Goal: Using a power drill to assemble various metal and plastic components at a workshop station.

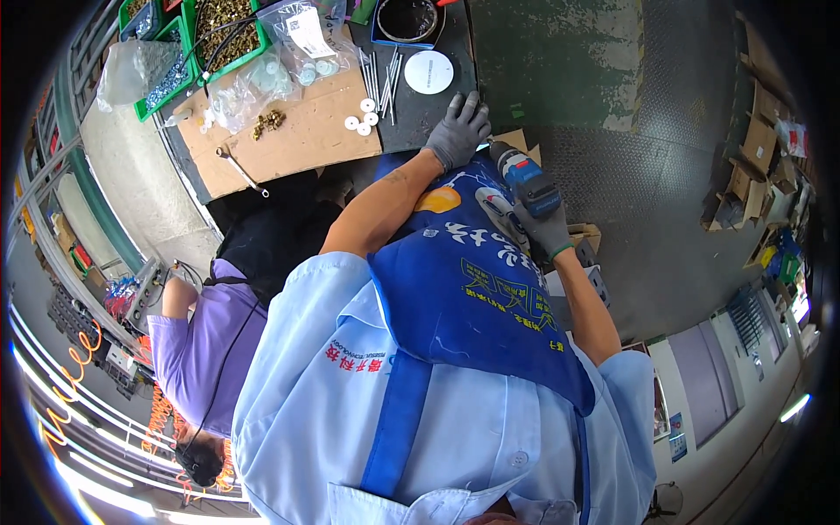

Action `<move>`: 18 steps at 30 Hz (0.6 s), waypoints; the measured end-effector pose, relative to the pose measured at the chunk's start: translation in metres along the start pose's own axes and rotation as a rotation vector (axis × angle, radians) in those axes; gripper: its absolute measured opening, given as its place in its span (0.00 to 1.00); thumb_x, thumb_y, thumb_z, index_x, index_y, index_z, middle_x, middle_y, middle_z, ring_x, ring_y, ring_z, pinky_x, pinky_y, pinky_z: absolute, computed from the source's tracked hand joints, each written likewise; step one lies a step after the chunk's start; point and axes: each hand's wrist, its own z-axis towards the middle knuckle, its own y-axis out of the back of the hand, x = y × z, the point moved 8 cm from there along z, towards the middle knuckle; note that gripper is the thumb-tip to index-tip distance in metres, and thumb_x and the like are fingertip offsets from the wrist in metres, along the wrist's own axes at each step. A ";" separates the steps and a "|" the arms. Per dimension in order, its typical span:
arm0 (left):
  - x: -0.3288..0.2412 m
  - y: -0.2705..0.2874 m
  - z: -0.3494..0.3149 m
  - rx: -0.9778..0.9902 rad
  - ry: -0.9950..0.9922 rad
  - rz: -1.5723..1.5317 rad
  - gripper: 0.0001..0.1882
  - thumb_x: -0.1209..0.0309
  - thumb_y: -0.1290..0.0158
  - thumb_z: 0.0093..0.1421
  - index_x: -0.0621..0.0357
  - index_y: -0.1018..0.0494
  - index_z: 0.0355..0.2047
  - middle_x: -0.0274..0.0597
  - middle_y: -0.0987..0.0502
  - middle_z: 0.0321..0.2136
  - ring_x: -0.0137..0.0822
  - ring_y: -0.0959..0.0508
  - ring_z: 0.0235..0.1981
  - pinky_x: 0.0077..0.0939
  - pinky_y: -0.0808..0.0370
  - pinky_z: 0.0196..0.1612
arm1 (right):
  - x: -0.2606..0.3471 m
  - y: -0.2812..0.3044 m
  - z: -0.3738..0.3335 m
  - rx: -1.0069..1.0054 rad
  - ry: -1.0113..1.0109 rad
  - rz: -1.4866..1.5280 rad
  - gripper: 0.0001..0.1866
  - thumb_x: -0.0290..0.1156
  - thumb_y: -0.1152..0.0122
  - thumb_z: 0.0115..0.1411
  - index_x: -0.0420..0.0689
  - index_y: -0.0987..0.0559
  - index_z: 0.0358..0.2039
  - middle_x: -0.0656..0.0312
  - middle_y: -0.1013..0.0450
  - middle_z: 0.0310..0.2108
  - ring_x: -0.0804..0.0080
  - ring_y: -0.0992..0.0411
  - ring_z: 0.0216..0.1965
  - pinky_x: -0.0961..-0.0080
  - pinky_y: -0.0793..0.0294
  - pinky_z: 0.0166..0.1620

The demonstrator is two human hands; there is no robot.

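Observation:
My left hand (459, 131), in a grey glove, rests at the right edge of the dark table (411, 127); its fingers lie over the edge, somewhat apart, and nothing shows in them. In my right hand (547, 229), also gloved, is a blue and black cordless drill (527, 179), its front end close beside my left hand. What the drill tip meets is hidden. A round white disc (430, 72) lies just beyond my left hand, with several metal rods (391, 83) and several white washers (364, 125) to its left.
A cardboard sheet (306, 144) bears a wrench (242, 171), small brass pieces (269, 124) and plastic bags (254, 92). Green bins (229, 63) with small metal parts stand at the far left. A person in purple (206, 337) is at my left. Cardboard boxes (754, 144) stand far right.

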 end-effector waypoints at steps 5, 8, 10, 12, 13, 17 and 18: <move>0.001 -0.002 -0.002 -0.047 0.012 -0.031 0.20 0.55 0.54 0.62 0.51 0.26 0.48 0.46 0.34 0.56 0.55 0.44 0.64 0.60 0.48 0.64 | 0.003 -0.001 0.003 0.065 0.027 -0.149 0.18 0.38 0.37 0.53 0.43 0.23 0.42 0.54 0.23 0.38 0.61 0.23 0.42 0.65 0.25 0.47; 0.000 -0.001 -0.002 -0.053 0.012 -0.035 0.19 0.55 0.54 0.62 0.51 0.26 0.48 0.46 0.34 0.56 0.55 0.43 0.64 0.60 0.47 0.63 | 0.007 0.001 0.003 0.038 -0.004 -0.171 0.21 0.37 0.34 0.51 0.43 0.25 0.44 0.54 0.23 0.39 0.57 0.24 0.41 0.66 0.25 0.47; 0.000 0.000 -0.001 -0.046 0.005 -0.031 0.19 0.55 0.53 0.62 0.51 0.26 0.48 0.46 0.34 0.56 0.55 0.43 0.64 0.60 0.47 0.63 | -0.009 -0.001 0.005 0.041 -0.021 -0.129 0.20 0.38 0.35 0.52 0.43 0.24 0.44 0.54 0.23 0.39 0.58 0.24 0.42 0.64 0.25 0.47; 0.001 0.000 -0.002 -0.033 0.003 -0.026 0.20 0.56 0.53 0.61 0.51 0.27 0.48 0.46 0.34 0.56 0.55 0.43 0.64 0.60 0.46 0.63 | -0.014 -0.002 0.006 0.052 -0.037 -0.086 0.20 0.40 0.37 0.53 0.43 0.23 0.43 0.54 0.24 0.38 0.58 0.24 0.42 0.63 0.26 0.47; 0.001 0.001 -0.002 -0.031 0.002 -0.028 0.20 0.56 0.53 0.61 0.51 0.27 0.49 0.46 0.34 0.56 0.55 0.43 0.64 0.60 0.46 0.63 | 0.002 0.000 0.003 0.044 0.009 -0.108 0.20 0.40 0.37 0.53 0.43 0.23 0.44 0.54 0.24 0.39 0.58 0.24 0.43 0.62 0.26 0.48; 0.000 0.003 -0.003 -0.029 0.003 -0.024 0.21 0.56 0.52 0.59 0.50 0.27 0.50 0.47 0.35 0.57 0.55 0.44 0.64 0.59 0.46 0.63 | 0.008 0.000 0.004 0.048 0.063 -0.199 0.20 0.40 0.37 0.53 0.43 0.23 0.43 0.53 0.24 0.39 0.57 0.24 0.43 0.62 0.26 0.48; 0.000 0.002 -0.002 -0.029 0.003 -0.025 0.21 0.56 0.52 0.59 0.50 0.27 0.50 0.47 0.35 0.57 0.55 0.44 0.64 0.59 0.46 0.63 | 0.005 -0.001 0.004 0.048 0.061 -0.200 0.20 0.40 0.37 0.53 0.43 0.23 0.43 0.53 0.24 0.39 0.57 0.24 0.43 0.62 0.26 0.48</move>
